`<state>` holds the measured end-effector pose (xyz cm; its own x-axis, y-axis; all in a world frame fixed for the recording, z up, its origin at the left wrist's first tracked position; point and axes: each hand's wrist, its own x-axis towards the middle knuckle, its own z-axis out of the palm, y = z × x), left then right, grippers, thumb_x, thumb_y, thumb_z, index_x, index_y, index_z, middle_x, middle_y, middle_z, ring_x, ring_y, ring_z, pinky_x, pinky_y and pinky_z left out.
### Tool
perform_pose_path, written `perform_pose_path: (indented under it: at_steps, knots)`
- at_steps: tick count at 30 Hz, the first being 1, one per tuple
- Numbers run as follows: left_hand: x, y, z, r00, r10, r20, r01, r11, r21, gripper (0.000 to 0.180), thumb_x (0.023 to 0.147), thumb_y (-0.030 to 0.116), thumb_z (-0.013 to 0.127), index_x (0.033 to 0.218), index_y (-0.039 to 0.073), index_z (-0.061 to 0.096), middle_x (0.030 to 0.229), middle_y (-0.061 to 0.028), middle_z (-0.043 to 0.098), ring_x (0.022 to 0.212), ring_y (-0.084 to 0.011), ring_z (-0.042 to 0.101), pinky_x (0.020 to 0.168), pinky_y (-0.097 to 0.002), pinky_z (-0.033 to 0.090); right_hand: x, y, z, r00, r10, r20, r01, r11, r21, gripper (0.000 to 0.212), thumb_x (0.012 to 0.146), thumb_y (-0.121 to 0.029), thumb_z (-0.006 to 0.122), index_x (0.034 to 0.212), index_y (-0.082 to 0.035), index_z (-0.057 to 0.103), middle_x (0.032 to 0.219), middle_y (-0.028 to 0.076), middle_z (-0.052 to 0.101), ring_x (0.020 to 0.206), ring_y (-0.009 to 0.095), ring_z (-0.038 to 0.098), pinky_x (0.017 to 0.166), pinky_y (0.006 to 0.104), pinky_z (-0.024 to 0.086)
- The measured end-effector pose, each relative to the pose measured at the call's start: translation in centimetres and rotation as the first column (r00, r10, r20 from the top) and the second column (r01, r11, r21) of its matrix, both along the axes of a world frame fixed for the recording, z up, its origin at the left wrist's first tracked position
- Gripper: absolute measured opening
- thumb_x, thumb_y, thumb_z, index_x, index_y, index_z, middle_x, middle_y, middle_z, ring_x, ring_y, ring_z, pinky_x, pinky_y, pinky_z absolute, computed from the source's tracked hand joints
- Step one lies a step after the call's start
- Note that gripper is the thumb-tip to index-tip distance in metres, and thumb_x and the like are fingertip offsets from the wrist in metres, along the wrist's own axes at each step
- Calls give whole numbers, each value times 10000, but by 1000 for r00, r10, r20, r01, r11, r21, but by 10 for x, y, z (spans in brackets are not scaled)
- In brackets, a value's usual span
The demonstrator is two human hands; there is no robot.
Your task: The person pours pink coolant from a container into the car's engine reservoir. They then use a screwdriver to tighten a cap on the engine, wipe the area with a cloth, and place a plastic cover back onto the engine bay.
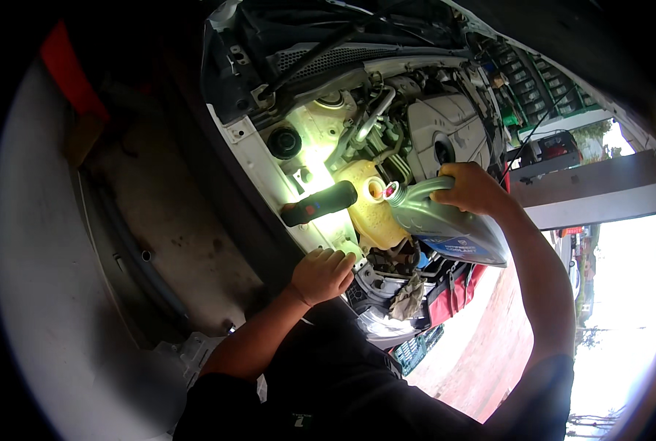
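My right hand (469,189) is wrapped round the handle of a grey-green plastic coolant jug (445,218) with a blue label. The jug is tipped to the left, and its mouth, with a bit of pink inside, is close beside the uncapped neck of a yellowed coolant reservoir (376,220). I cannot tell whether liquid is flowing. My left hand (322,277) rests on the car's fender edge just below the reservoir, its fingers laid over the edge and apparently holding nothing. A black flashlight (319,203) lies lit across the fender ledge, left of the reservoir.
A grey engine cover (445,132) and hoses fill the bay beyond the jug. The hood prop (328,45) slants across the far side. A crumpled rag (407,298) lies near the headlight, beside a red cloth (449,300). A round black cap (285,142) sits at the bay's left.
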<state>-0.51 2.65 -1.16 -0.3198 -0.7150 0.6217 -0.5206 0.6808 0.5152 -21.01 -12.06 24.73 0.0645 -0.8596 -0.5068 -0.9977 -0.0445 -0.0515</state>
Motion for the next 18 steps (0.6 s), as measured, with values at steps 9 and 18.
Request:
perform_pose_path:
  at_steps: [9, 18]
  knots:
    - [-1, 0, 1, 998, 14, -58, -14, 1000, -10, 284, 755, 168, 646, 1016, 92, 565, 724, -40, 556, 636, -231, 579, 600, -370, 460, 4, -2, 2, 1000, 8, -20, -7, 1000, 4, 346, 757, -291, 738, 842, 12, 593, 602, 120, 609, 500, 186, 612, 506, 336, 509]
    - [0, 0, 1, 1000, -6, -11, 6, 1000, 3, 274, 782, 204, 635, 1017, 85, 557, 746, -41, 568, 655, -220, 588, 613, -367, 466, 6, -1, 6, 999, 15, -45, -15, 1000, 9, 365, 757, -299, 750, 840, 18, 588, 611, 123, 615, 497, 191, 610, 499, 344, 509]
